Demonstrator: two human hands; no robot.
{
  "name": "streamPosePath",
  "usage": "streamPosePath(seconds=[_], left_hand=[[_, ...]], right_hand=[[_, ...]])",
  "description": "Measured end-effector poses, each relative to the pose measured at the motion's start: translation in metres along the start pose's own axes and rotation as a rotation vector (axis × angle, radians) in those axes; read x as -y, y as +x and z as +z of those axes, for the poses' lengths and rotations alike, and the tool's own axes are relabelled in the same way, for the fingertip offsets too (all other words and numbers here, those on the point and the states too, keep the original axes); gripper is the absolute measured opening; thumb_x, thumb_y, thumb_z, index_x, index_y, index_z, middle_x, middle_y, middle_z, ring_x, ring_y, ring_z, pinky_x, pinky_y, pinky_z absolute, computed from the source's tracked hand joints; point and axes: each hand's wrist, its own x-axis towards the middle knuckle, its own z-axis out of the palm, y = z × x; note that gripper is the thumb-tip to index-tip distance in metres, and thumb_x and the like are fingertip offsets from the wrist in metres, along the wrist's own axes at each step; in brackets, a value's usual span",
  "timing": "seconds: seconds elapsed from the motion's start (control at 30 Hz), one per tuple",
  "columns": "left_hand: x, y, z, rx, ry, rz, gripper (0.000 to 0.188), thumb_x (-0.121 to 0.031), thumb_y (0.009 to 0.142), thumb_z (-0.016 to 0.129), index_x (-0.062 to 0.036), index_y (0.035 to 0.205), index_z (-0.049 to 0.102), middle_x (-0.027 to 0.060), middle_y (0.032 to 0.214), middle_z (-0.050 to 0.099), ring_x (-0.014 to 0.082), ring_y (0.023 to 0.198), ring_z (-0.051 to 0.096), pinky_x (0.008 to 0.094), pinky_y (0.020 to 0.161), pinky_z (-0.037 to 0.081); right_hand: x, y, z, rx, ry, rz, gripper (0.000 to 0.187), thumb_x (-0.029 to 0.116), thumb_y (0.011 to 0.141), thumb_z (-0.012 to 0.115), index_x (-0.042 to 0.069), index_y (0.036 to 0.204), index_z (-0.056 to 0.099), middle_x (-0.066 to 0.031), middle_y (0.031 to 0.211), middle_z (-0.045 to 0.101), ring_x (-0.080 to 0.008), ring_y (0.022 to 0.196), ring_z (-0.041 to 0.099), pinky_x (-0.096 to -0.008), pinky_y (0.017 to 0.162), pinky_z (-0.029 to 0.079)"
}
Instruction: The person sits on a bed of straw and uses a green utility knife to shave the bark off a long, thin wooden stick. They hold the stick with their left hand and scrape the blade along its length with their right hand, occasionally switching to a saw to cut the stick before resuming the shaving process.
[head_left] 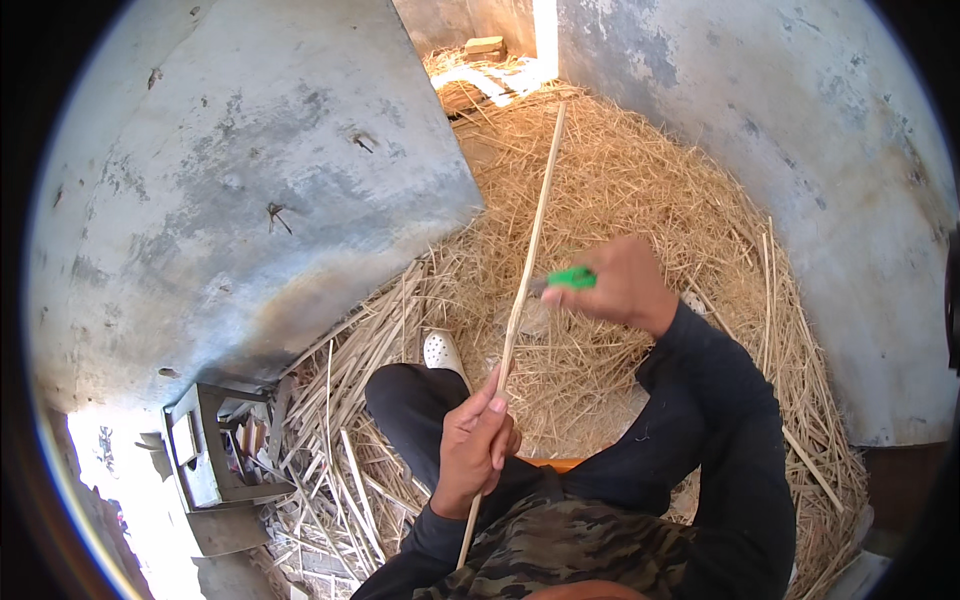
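Observation:
A long, thin pale strip of wood or bamboo (537, 225) slants up and away from my lap. My left hand (476, 440) is wrapped round its lower part, thumb lying along it. In my right hand (627, 285) is a green-handled knife (572, 278), held to the right of the strip. Its blade points left toward the strip's middle and is blurred, so I cannot tell whether it touches. Below my left hand, the strip's end runs down beside my left forearm.
Straw-like shavings (630, 180) cover the floor ahead. Many pale strips (350, 345) lie heaped at left, beside a wooden frame box (235, 445). Plastered walls (250, 190) stand left and right (800, 200). A white clog (442, 352) is near my left knee; bricks (485, 48) sit at the far end.

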Motion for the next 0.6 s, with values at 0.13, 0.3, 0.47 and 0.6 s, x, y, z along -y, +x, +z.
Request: streamPosePath(seconds=[0.13, 0.3, 0.47, 0.6], left_hand=[[-0.010, -0.002, 0.009, 0.038, -0.010, -0.020, 0.045, -0.016, 0.102, 0.044, -0.0019, 0.144, 0.038, -0.0055, 0.047, 0.034, 0.0040, 0.038, 0.029, 0.0240, 0.049, 0.035], [-0.006, -0.007, 0.015, 0.029, -0.007, -0.032, 0.047, -0.016, 0.101, 0.045, -0.0012, 0.145, 0.036, -0.0062, 0.048, 0.034, 0.0037, 0.038, 0.030, 0.0234, 0.048, 0.034], [-0.009, -0.006, 0.015, 0.001, 0.131, 0.031, 0.048, -0.015, 0.101, 0.045, -0.0010, 0.146, 0.034, -0.0063, 0.051, 0.036, 0.0028, 0.040, 0.030, 0.0223, 0.048, 0.034], [-0.008, -0.015, 0.010, 0.025, 0.095, 0.013, 0.048, -0.015, 0.103, 0.045, -0.0022, 0.147, 0.033, -0.0043, 0.056, 0.040, 0.0035, 0.045, 0.035, 0.0217, 0.050, 0.035]], right_hand=[[0.009, -0.004, 0.005, -0.039, -0.052, -0.060, 0.078, 0.085, 0.075, 0.046, 0.012, 0.055, 0.065, -0.0015, 0.042, 0.045, -0.0169, 0.038, 0.046, -0.0336, 0.038, 0.033], [-0.014, 0.011, -0.004, -0.020, -0.054, 0.128, 0.068, 0.075, 0.075, 0.059, 0.012, 0.050, 0.055, -0.0050, 0.042, 0.045, -0.0207, 0.038, 0.049, -0.0355, 0.041, 0.038], [0.005, 0.003, 0.010, -0.115, 0.017, -0.111, 0.069, 0.076, 0.071, 0.062, 0.011, 0.049, 0.052, -0.0051, 0.043, 0.045, -0.0229, 0.038, 0.049, -0.0356, 0.040, 0.037], [-0.001, 0.015, 0.009, -0.087, -0.044, -0.149, 0.072, 0.080, 0.069, 0.060, 0.011, 0.048, 0.051, -0.0045, 0.042, 0.043, -0.0226, 0.038, 0.048, -0.0358, 0.039, 0.036]])
